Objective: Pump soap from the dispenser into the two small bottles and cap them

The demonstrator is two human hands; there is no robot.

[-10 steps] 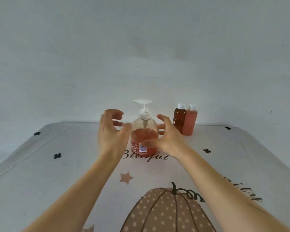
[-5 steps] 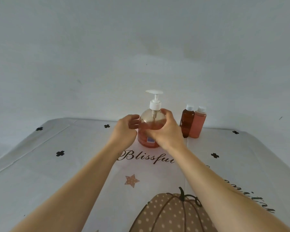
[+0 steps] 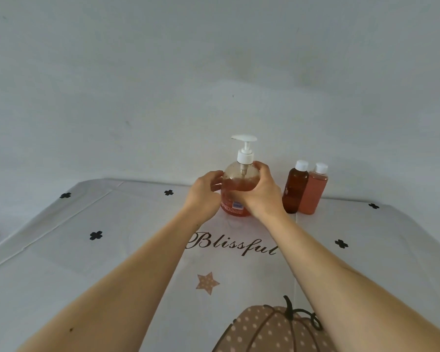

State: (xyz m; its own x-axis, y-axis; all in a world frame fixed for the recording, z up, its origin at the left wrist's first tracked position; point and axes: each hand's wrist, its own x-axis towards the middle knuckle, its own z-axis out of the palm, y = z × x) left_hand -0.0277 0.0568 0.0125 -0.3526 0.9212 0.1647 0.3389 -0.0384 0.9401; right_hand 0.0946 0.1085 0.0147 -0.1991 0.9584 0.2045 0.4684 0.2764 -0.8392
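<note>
Step in hand looks like taking hold of the dispenser (image 3: pixel 240 182), i.e. before any pumping; it stands upright on the tablecloth (image 3: pixel 112 237) near the far edge, pump head (image 3: pixel 244 138) raised w/ nozzle pointing left; L hand (image 3: pixel 203 194) curls round its left side, R hand (image 3: pixel 261 196) wraps the right side and front, so both clasp the body; the two small bottles (image 3: pixel 304 191) stand just right of it, touching each other (dark one left, paler one right), white caps (image 3: pixel 301 165) on; next move prob. calls for freeing a hand to unscrew a cap, then setting a bottle mouth under the nozzle; can't tell whether the bottles' colour is plastic or contents.
</note>
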